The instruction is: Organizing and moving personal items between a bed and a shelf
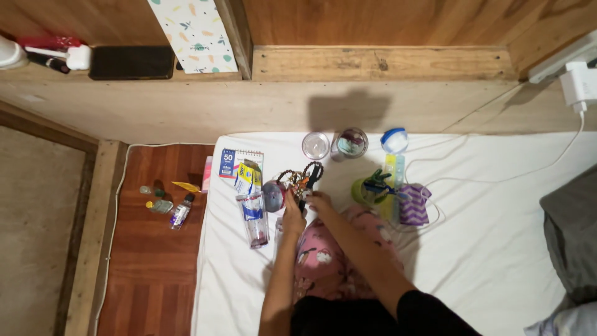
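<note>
Both hands meet over the white bed (497,249), just in front of the pink patterned knee. The left hand (292,214) is curled around a small roundish dark item (273,194), though what it is exactly is hard to make out. The right hand (320,202) pinches a tangled bunch of beads and dark bits (305,177), too small to tell apart. A clear plastic packet (255,219) lies just beside the left hand
</note>
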